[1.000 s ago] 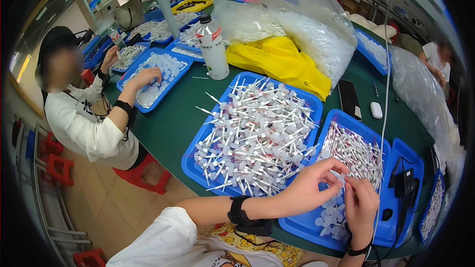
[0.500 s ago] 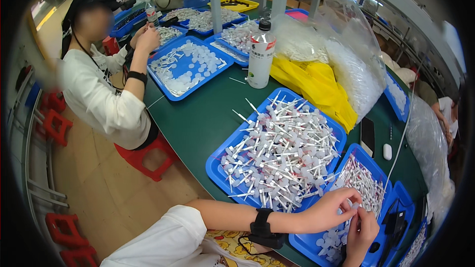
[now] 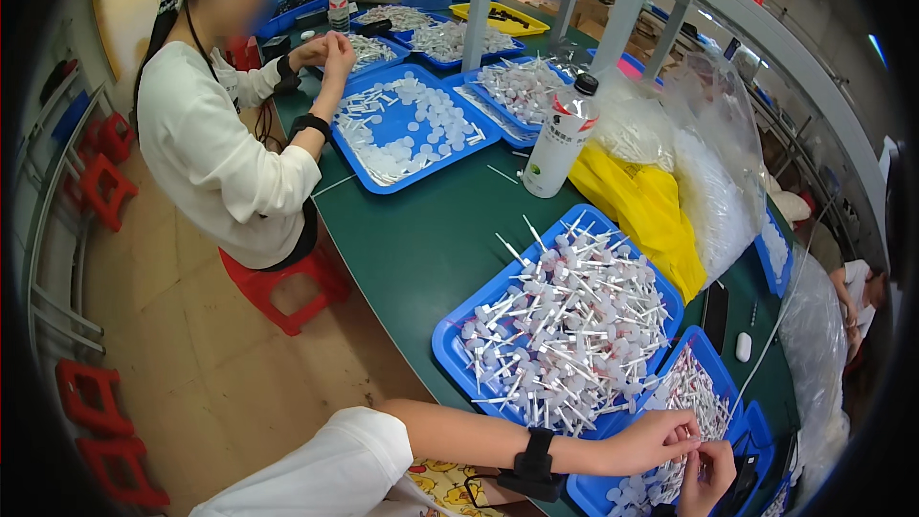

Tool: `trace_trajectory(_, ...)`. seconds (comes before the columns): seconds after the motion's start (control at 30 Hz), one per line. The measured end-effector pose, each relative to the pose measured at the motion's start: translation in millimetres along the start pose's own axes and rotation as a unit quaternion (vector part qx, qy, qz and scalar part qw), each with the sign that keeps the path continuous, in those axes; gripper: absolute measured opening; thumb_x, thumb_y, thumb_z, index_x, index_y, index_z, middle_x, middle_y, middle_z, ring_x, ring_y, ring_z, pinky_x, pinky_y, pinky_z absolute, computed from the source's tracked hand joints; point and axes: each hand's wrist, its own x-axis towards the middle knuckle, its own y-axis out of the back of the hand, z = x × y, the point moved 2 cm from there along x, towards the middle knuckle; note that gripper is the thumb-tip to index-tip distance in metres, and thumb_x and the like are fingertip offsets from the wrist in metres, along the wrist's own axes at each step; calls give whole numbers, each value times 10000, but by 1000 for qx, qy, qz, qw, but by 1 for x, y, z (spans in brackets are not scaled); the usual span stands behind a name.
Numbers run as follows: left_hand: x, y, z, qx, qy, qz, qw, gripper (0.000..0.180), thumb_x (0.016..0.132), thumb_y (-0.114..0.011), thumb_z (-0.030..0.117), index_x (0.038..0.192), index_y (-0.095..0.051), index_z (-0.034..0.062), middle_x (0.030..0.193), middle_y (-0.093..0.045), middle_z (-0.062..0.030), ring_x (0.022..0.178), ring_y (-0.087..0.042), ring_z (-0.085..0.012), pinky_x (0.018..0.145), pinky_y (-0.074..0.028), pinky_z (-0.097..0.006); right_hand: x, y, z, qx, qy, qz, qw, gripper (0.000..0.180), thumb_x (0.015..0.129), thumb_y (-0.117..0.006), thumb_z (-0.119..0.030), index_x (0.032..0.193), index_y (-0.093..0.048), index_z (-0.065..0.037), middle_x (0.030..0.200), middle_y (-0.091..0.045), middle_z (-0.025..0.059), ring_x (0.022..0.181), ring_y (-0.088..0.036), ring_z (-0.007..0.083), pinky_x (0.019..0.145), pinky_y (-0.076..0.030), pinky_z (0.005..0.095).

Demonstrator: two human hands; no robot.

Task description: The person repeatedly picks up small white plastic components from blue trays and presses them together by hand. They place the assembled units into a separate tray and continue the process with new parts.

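Head view: left hand (image 3: 662, 441) and right hand (image 3: 708, 482) are pinched closed, contents unclear, near white sticks (image 3: 695, 387) right of the heaped tray (image 3: 443, 352); loose pinch could drop any held piece.

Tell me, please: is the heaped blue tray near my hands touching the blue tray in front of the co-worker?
Apart. The head view shows a wide strip of green tabletop between the heaped tray and the other tray.
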Motion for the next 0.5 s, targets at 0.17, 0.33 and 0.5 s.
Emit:
trace_trajectory(0.17, 9, -7, -20, -10, -1, 0, 1000, 118, 964, -618, 134, 962, -579, 23, 729, -624, -39, 636, -589, -97, 565, -447, -250, -1, -1, 1, -17, -10, 48, 999, 68, 881, -695, 55, 924, -647, 35, 804, -605, 64, 657, -503, 132, 594, -428, 250)
trace_trajectory(0.33, 14, -11, -21, -14, -41, 7, 999, 115, 954, -635, 125, 959, -573, 29, 727, -584, -17, 645, -537, -80, 578, -429, -244, 3, 3, -7, -66, 14, 37, 997, 87, 865, -711, 54, 933, -659, 34, 800, -613, 78, 644, -513, 149, 575, -417, 259)
trace_trajectory(0.5, 19, -12, -25, -22, -60, 11, 998, 121, 945, -648, 116, 956, -565, 29, 711, -559, -7, 646, -494, -74, 580, -416, -248, 9, 9, -19, -95, 13, 10, 995, 80, 878, -699, 39, 952, -672, 26, 814, -608, 93, 648, -529, 164, 574, -418, 268)
